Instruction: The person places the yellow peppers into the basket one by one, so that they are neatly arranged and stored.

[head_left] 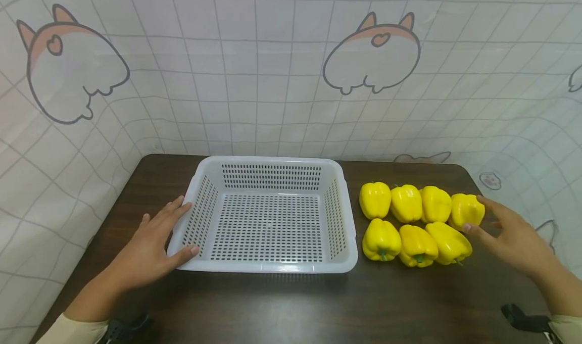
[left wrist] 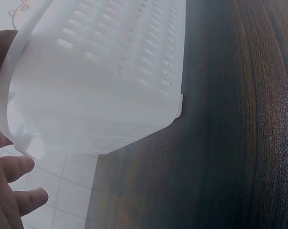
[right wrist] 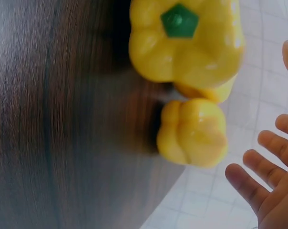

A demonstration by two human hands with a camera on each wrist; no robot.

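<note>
On the left, my left hand [head_left: 156, 243] rests at the left rim of a white perforated plastic basket [head_left: 273, 267], its fingers spread and loosely extended. The left wrist view has the basket's outer wall [left wrist: 87, 90] close up, with some fingers [left wrist: 32, 200] hanging free beside it. At the right end of a group of yellow bell peppers, my right hand [head_left: 514, 238] reaches beside the far-right bell pepper [head_left: 468, 210]. Its thumb and fingers stand apart around that pepper's right side. In the right wrist view those fingers [right wrist: 272, 179] look relaxed and hold nothing.
Several more yellow bell peppers [head_left: 406, 203] lie in two rows right of the basket. All this stands on a dark wood-grain table [head_left: 282, 308]. A white gridded cloth [head_left: 273, 71] with cartoon animals hangs behind and at the sides.
</note>
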